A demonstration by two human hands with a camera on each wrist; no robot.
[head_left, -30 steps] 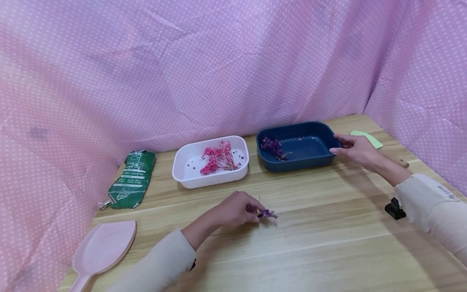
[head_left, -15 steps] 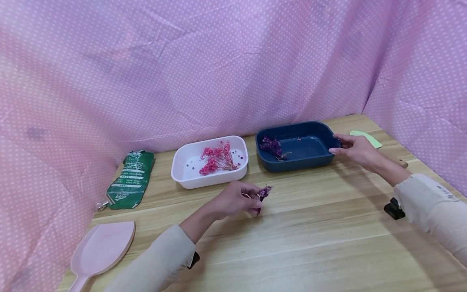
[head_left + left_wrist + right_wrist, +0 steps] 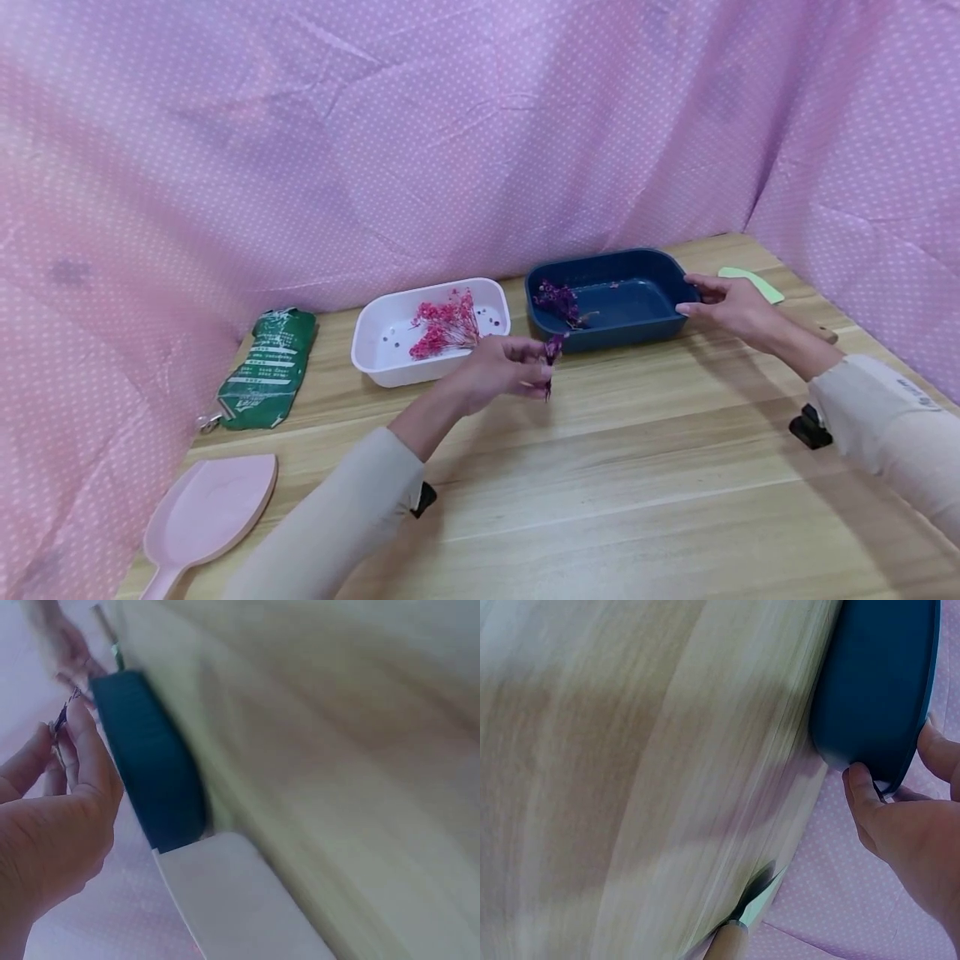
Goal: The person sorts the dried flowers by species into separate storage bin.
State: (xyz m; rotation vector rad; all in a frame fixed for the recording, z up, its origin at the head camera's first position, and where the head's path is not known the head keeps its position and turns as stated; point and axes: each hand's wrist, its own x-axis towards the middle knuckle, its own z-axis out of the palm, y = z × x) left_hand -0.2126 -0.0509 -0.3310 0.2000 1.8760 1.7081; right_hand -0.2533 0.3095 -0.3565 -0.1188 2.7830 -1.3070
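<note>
My left hand [image 3: 498, 372] pinches a small sprig of dried purple flowers [image 3: 553, 348] between thumb and fingertips, raised above the table in front of the blue tray. In the left wrist view the sprig [image 3: 61, 718] shows small and blurred between the fingertips. The deep dark-blue tray [image 3: 622, 335] holds a purple dried bunch [image 3: 557, 300] at its left end. At its right end, my right hand [image 3: 735, 310] grips the rim, fingers and thumb on either side. Left of it stands a white tray [image 3: 375, 360] with pink dried flowers [image 3: 444, 321] and several dark bits inside.
A green bag [image 3: 272, 367] with a metal clip lies at the left, behind a pink dustpan [image 3: 210, 508]. Beyond my right hand are a light green flat piece [image 3: 752, 284] and a wooden handle [image 3: 827, 335]. Pink dotted cloth [image 3: 480, 150] hangs behind the table.
My left hand has lifted the purple sprig off the table and carried it away from me, toward the blue tray. My right hand stays on the tray's right end.
</note>
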